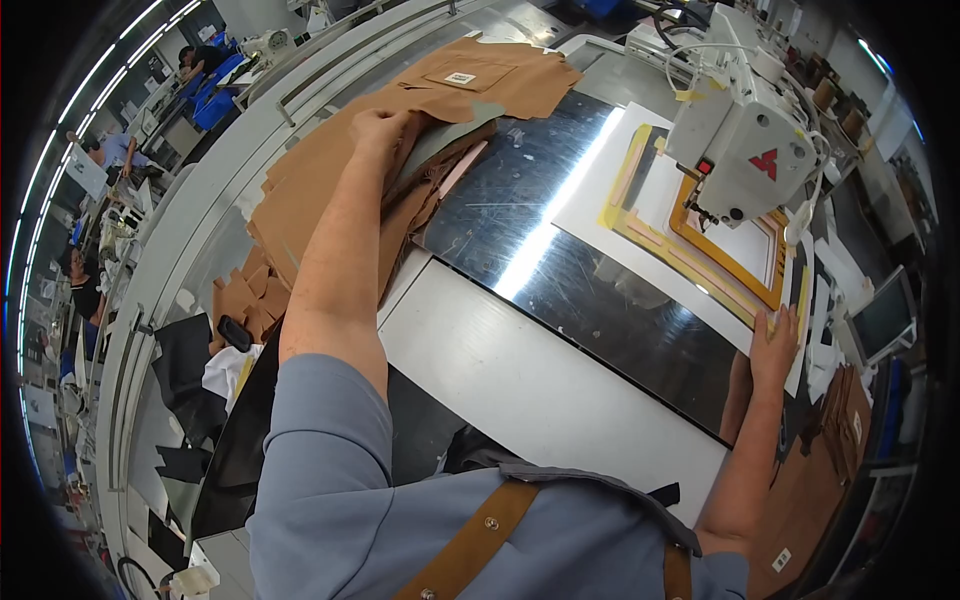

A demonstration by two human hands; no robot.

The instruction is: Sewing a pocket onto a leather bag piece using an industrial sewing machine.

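Observation:
My left hand (pixel 382 132) is closed on the edge of a brown fabric piece (pixel 440 104), part of a loose pile at the far left of the worktop. Grey-green and brown layers show beneath that edge. A pocket-like panel with a small white label lies on top of the pile. At the right, my right hand (pixel 775 345) rests with its fingers stretched out by the near corner of a white template sheet (pixel 590 205) edged with yellow tape. On the template lies an orange-yellow clamp frame (pixel 728 262), under the sewing machine head (pixel 745 140).
A shiny metal plate (pixel 500 215) spans the middle of the table. Dark and brown fabric scraps (pixel 245 295) lie at the left. More brown panels (pixel 800 500) hang at the lower right, near a small screen (pixel 880 315). Other people work at the far left.

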